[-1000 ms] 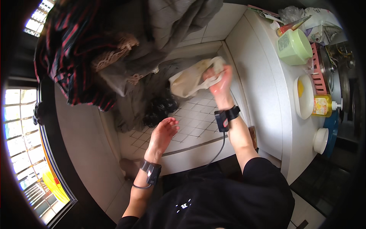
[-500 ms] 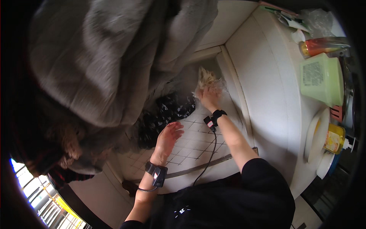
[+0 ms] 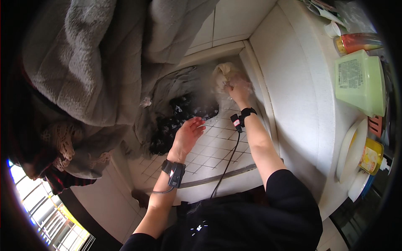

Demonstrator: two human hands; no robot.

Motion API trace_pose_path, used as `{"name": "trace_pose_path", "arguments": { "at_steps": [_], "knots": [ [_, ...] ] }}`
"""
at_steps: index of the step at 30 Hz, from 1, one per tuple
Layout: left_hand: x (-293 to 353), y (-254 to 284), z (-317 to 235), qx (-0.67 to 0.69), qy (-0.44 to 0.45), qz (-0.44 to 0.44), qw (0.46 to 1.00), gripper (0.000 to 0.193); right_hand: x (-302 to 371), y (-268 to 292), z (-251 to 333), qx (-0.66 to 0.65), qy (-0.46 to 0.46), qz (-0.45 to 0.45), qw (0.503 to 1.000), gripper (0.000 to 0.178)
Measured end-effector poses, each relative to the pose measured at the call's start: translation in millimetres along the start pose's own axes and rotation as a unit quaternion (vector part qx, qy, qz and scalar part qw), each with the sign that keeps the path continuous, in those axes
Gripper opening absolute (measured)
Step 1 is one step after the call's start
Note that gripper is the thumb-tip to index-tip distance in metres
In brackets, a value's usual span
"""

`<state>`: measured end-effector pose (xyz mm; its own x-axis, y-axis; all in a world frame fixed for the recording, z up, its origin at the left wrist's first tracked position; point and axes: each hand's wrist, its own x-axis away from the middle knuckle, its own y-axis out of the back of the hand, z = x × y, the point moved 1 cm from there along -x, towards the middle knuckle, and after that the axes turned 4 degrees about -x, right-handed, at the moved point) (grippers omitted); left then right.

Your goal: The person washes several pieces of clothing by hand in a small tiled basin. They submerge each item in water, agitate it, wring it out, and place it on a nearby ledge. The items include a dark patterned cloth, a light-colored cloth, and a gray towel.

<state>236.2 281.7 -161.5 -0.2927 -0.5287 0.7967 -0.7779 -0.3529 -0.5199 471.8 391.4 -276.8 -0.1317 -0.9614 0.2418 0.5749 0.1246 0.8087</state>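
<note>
My right hand (image 3: 240,93) reaches to the far corner of a low, white-tiled basin (image 3: 217,144). Its fingers are closed on a cream, cloth-like bundle (image 3: 225,71); something thin and see-through shows around the fingers. Left of the bundle lies a heap of dark cloth: a black piece with white patches (image 3: 182,108) and a grey piece (image 3: 165,85), both hazy and looking wet. Over the near edge of this heap hovers my left hand (image 3: 188,136), fingers apart and holding nothing. Whether it touches the cloth I cannot tell.
A thick grey blanket (image 3: 100,62) hangs at upper left, with lace-edged cloth (image 3: 65,144) beneath. Along the white ledge (image 3: 312,83) at right stand a green plastic tub (image 3: 360,83), a red bottle (image 3: 358,43), a white plate (image 3: 351,146) and a yellow bottle (image 3: 371,155).
The cream bundle looks rounder and more gathered, with my right hand slightly farther right. My left hand has moved a little farther away. The view has shifted, showing more of the dark cloth.
</note>
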Motion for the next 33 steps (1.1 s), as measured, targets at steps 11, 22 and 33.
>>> {"name": "trace_pose_path", "arguments": {
  "at_steps": [11, 22, 33],
  "knots": [
    [-8.4, -1.1, -3.9, 0.058, 0.045, -0.094, 0.993, 0.05, 63.6, -0.2, 84.3, -0.443, -0.027, 0.19, 0.876, 0.033],
    [-34.1, 5.1, 20.3, -0.381, -0.41, 0.083, 0.825, 0.031, 153.4, 52.5, 150.2, -0.226, 0.268, 0.042, 0.936, 0.028],
    [-50.4, -21.4, -17.6, -0.125, -0.341, -0.095, 0.927, 0.029, 11.2, 39.0, 27.8, -0.087, 0.038, -0.068, 0.993, 0.04]
  ]
}}
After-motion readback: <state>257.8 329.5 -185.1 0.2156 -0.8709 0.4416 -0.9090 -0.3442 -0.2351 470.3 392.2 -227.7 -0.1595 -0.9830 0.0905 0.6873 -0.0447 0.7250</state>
